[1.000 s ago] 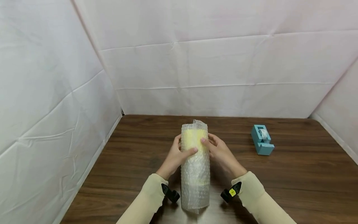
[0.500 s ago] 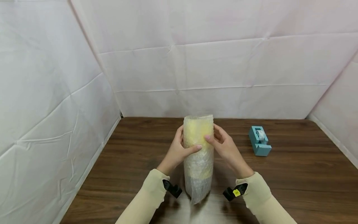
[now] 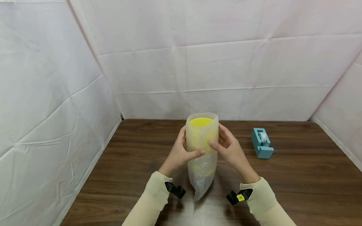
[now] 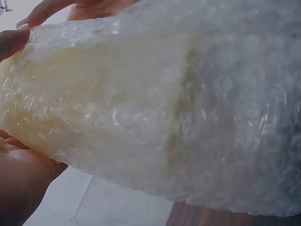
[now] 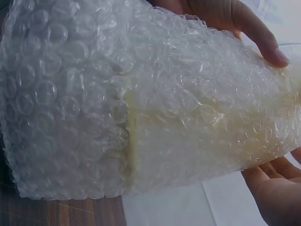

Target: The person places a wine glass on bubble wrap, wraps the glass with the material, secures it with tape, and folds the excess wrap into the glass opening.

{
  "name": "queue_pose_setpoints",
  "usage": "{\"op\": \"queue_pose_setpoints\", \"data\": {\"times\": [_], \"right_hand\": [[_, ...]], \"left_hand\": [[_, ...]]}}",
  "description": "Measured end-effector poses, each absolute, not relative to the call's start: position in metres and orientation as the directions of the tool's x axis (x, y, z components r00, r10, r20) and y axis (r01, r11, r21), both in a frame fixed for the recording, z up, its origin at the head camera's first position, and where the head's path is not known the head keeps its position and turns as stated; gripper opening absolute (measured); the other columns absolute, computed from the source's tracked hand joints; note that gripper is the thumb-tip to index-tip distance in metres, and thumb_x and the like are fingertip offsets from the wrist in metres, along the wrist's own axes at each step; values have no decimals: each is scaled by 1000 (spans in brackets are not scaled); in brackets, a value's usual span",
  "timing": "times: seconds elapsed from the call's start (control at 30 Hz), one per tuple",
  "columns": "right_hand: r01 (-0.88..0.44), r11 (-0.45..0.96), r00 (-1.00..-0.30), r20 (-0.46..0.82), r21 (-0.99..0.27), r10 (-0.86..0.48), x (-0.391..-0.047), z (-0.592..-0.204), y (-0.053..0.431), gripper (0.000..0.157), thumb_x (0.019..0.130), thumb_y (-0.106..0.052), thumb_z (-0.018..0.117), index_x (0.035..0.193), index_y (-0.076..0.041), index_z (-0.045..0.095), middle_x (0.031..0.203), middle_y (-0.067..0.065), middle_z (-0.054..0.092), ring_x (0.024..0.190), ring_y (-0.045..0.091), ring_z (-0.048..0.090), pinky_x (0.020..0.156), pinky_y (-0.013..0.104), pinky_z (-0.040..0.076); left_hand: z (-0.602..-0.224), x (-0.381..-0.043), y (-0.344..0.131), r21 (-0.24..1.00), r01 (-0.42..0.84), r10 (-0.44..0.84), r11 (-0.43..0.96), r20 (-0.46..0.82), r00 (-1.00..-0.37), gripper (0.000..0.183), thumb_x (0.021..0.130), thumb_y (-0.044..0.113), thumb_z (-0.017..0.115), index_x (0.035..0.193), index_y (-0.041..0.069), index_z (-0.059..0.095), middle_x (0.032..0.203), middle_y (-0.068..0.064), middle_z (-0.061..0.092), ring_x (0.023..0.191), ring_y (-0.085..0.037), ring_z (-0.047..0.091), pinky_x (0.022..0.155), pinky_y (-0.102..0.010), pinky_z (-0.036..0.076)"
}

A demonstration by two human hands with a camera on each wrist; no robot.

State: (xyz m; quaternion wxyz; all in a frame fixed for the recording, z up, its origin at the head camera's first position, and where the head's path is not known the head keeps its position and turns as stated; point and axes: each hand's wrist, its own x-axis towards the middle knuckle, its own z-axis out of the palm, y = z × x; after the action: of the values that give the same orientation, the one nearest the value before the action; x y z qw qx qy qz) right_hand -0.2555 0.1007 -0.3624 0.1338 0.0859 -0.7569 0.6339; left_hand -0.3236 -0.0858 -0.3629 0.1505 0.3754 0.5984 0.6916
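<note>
A yellow object with a round end (image 3: 200,121) is rolled up in clear bubble wrap (image 3: 202,164), making a tube in front of me. My left hand (image 3: 177,154) grips the tube's left side, thumb across the front. From the right, my right hand (image 3: 233,155) holds it too, its thumb on the front and fingers behind. The wrap extends past the yellow object at the near end, narrowing to a loose point. In the left wrist view the object's edge (image 4: 175,106) shows through the bubble wrap; the right wrist view has the same bubble wrap (image 5: 70,108) close up.
A blue tape dispenser (image 3: 262,142) with a roll of clear tape stands at the right on the dark wooden table (image 3: 135,150). White cloth walls (image 3: 215,62) enclose the table at the back and sides.
The far end of the wrapped tube has tipped up toward me, so the yellow round end now shows. Both hands keep their grip and have shifted slightly right.
</note>
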Motion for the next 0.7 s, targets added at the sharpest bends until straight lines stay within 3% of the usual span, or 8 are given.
{"op": "queue_pose_setpoints", "data": {"times": [0.27,0.53,0.7], "right_hand": [[-393,193,-915,403,-899,15,-252,-363,101,66,88,-5,57,143,-20,25,143,6,33,127,19,37,94,24,40],[-415,146,-906,422,-898,22,-247,-366,99,67,86,0,58,143,-14,25,144,10,31,128,18,36,96,22,37],[-433,129,-898,439,-892,16,-244,-366,97,67,86,1,58,143,-13,25,143,12,32,125,18,40,95,22,39]], "left_hand": [[-365,-324,-86,912,258,657,-317,408,-634,89,72,-5,71,140,22,21,130,-8,41,108,-23,49,85,-39,46],[-368,-322,-86,878,313,651,-361,478,-590,91,70,-8,71,141,13,19,132,-20,37,107,-22,49,83,-38,48],[-367,-320,-87,872,336,645,-355,489,-588,93,69,-7,73,142,14,20,131,-19,38,108,-21,48,85,-38,46]]}}
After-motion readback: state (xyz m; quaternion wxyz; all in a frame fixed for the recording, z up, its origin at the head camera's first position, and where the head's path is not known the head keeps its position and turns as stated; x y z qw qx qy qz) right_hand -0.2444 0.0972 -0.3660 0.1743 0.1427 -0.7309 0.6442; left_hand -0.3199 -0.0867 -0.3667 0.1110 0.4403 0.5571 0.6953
